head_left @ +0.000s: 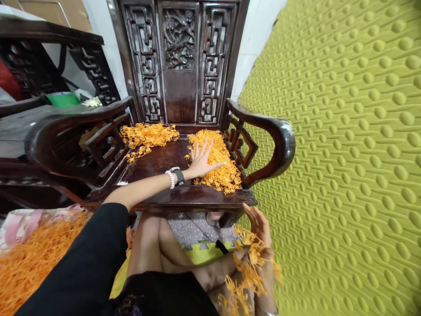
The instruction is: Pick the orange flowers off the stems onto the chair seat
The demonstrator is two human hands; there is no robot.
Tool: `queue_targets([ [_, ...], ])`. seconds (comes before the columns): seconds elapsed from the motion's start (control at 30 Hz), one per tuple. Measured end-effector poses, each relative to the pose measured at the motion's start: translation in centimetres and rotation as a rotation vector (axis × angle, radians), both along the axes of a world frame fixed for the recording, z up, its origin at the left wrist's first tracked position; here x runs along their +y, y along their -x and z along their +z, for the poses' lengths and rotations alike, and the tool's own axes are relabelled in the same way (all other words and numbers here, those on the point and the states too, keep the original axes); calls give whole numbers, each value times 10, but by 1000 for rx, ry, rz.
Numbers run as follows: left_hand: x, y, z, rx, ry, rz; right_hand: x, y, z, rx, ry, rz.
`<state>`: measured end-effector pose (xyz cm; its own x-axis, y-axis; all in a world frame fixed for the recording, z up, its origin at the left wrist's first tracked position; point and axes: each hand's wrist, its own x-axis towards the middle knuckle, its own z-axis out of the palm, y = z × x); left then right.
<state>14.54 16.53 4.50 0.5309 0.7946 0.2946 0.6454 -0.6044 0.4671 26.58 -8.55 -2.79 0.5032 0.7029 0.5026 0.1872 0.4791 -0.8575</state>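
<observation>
On the dark carved wooden chair, orange plastic-looking branching sprigs lie in two piles. My left hand, fingers spread wide, rests flat on the right pile. The left pile sits apart from it, towards the backrest. Low at the right, in front of the seat edge, my right hand is curled with a loose bunch of orange sprigs caught at its thumb and palm. More sprigs from that bunch dangle below, over my legs. Parts of the right fingers are hidden by the bunch.
A patterned bag full of orange strands is at my lower left. A curved armrest borders the seat on the right, beside a yellow-green bumpy surface. Another dark chair at left holds a green container.
</observation>
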Motion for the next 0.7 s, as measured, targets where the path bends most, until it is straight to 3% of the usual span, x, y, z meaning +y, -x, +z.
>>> queue_targets([
  [0.1,19,-5,1,225,-5,-172,9,-2,-9,8,-53,52],
  [0.2,36,0,-2,338,67,-214,11,6,-15,24,-57,83],
  [0.3,45,14,4,387,79,-278,13,18,-9,63,87,24],
  [0.37,39,25,14,345,57,-279,17,24,2,86,200,-40],
  [0.43,18,35,28,168,-31,-211,22,27,15,102,253,-99],
  [0.5,-21,46,41,-83,-92,-184,24,28,28,70,283,-114],
  [0.57,-73,58,48,-241,30,-356,21,30,42,-26,317,-108],
  [0.63,-126,70,46,-190,296,-611,16,36,56,-185,342,-118],
  [0.7,-167,77,34,-181,363,-598,11,43,70,-352,336,-172],
])
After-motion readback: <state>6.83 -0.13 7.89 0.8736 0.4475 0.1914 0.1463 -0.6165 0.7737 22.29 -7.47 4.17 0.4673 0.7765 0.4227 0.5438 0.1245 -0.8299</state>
